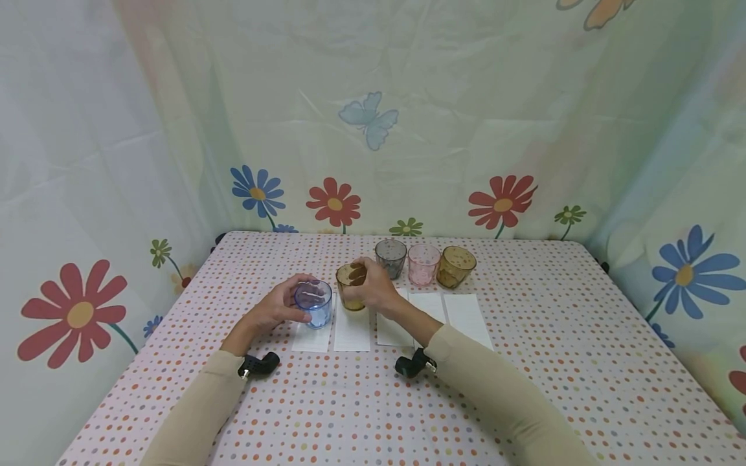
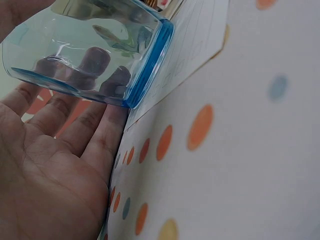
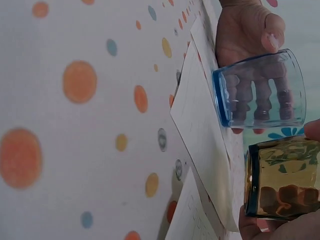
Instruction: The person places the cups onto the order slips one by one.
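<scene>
Standing just beyond right grip (image 1: 375,288): grey glass (image 1: 392,257)

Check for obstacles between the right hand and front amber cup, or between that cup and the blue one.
Nothing visible: the right hand grips the front amber cup, with only a narrow gap to the blue cup.

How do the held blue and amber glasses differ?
The blue glass has a pale tint, the amber glass a darker one. The left hand grips the blue glass, the right hand the amber glass. Both are see-through, mouths up.
</scene>
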A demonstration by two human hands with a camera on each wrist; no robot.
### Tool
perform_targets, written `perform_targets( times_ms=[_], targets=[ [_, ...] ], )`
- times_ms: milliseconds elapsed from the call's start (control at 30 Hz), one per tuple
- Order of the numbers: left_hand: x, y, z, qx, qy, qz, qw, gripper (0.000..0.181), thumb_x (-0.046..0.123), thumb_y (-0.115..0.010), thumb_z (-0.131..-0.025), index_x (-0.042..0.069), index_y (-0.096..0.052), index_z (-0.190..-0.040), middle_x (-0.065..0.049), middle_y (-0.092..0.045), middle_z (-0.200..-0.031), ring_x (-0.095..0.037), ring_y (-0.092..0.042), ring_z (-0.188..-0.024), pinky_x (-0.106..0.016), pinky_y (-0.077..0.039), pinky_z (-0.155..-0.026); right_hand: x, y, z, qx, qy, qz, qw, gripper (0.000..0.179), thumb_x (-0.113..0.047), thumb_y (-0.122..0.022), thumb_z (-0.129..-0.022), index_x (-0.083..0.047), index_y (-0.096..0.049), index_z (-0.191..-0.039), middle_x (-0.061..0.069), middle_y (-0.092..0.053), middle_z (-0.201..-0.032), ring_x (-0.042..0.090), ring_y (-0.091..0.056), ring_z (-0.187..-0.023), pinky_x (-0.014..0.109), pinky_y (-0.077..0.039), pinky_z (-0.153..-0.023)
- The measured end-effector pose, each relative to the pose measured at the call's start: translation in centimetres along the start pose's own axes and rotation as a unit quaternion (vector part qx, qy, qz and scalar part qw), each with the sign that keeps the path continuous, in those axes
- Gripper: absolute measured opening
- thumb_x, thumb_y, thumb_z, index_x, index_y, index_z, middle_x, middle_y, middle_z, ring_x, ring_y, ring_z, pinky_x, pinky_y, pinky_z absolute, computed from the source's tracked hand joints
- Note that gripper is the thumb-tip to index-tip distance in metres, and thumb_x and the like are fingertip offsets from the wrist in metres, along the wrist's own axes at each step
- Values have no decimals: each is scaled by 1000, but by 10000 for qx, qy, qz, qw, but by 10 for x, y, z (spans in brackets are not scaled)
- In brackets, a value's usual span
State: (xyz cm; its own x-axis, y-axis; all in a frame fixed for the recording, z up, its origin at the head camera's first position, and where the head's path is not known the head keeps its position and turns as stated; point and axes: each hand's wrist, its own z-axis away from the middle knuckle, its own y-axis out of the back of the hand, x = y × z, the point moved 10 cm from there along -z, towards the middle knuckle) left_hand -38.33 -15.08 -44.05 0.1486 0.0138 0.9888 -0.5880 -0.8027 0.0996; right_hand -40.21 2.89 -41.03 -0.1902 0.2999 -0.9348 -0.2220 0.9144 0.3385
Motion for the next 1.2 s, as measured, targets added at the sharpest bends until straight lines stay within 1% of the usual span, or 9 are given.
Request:
perform_targets(
  times_ms=[133, 367, 500, 600, 833, 1033, 1100, 1200],
  targets=[
    [1, -1, 0, -22, -20, 51, 10000, 84, -4, -77, -79, -4, -33, -149, -33, -46, -144, -31, -54, -127, -27, -50, -99, 0, -4, 3, -94, 44, 39, 9999, 63, -3, -77, -78, 2, -50, -134, 17, -62, -121, 34, -61, -112, 40, -56, -88],
    [0, -1, 1, -9, 38, 61, 10000, 83, -2, -77, -79, -3, -33, -150, -32, -46, -144, -34, -53, -129, -28, -50, -100, 2, -8, 7, -188, -39, 106, 9998, 63, -4, -78, -78, 0, -50, -135, 17, -63, -120, 34, -61, -112, 40, -55, -88],
    [-1, 0, 1, 54, 70, -1, 10000, 83, -2, -78, -78, -1, -34, -150, -31, -47, -145, -35, -52, -130, -27, -51, -99, 3, -11, 8, -254, -75, 156, 9995, 64, -5, -78, -77, 0, -50, -135, 16, -64, -119, 31, -62, -109, 39, -55, -88],
    [-1, 1, 0, 74, 41, -52, 10000, 83, -2, -78, -78, -2, -35, -149, -31, -47, -144, -36, -53, -130, -27, -51, -99, 4, -12, 9, -306, -76, 222, 9993, 64, -5, -79, -76, -1, -51, -133, 15, -64, -117, 28, -62, -107, 37, -55, -86],
    [0, 0, 0, 58, 9, -44, 10000, 83, -3, -78, -78, -1, -35, -149, -31, -48, -144, -32, -55, -127, -28, -51, -99, 5, -12, 13, -352, -3, 302, 9989, 64, -5, -80, -77, -1, -51, -133, 19, -64, -116, 30, -62, -105, 35, -54, -84],
    [1, 1, 1, 108, 52, -55, 9999, 85, -1, -81, -77, 1, -36, -150, -28, -49, -145, -29, -55, -129, -29, -49, -103, 6, -12, 15, -336, -5, 359, 9988, 67, -6, -83, -73, 0, -52, -133, 18, -64, -116, 32, -62, -105, 35, -54, -85],
    [0, 1, 1, 120, 83, -55, 9999, 85, -2, -81, -77, 2, -37, -150, -27, -50, -145, -28, -55, -129, -29, -49, -103, 6, -13, 16, -372, -5, 354, 9987, 67, -6, -83, -73, 0, -53, -133, 19, -64, -116, 31, -62, -106, 35, -54, -85],
    [1, 1, 0, 71, 37, -53, 10000, 84, -2, -80, -77, 0, -36, -149, -29, -49, -144, -29, -56, -128, -29, -50, -101, 7, -14, 15, -475, 25, 406, 9980, 67, -7, -83, -72, -1, -53, -131, 17, -64, -116, 28, -62, -104, 35, -54, -86]
  ],
)
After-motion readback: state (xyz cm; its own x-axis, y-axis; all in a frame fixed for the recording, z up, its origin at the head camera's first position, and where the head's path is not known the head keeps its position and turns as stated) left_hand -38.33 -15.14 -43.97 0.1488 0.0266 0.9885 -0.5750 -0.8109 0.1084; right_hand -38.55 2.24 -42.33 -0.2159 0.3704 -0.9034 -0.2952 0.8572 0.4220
